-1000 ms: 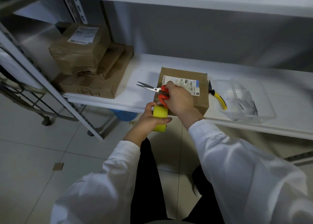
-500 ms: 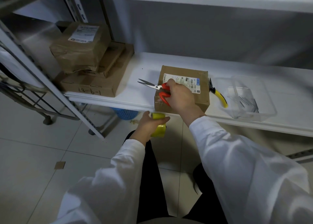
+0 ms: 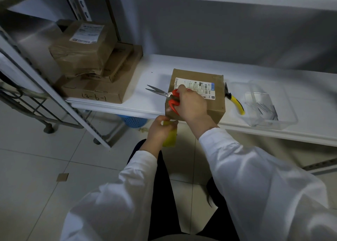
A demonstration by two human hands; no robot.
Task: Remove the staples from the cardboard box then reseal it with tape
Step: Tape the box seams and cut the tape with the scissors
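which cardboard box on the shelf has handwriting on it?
The wide flat brown cardboard box at the bottom of the left stack: marker writing on its front face. The lone cardboard box by the right hand shows only a printed label.

The right hand (image 3: 191, 104) covers most of the red handles of the scissors (image 3: 168, 95) and the near left corner of the box (image 3: 213, 102). The left hand (image 3: 158, 129) hides much of the yellow tape roll (image 3: 170, 137), which sits below the front edge of the shelf (image 3: 145, 102). The print on the label (image 3: 202, 87) is too small to read. The thin pieces in the clear tray (image 3: 291, 121) are too faint to identify.
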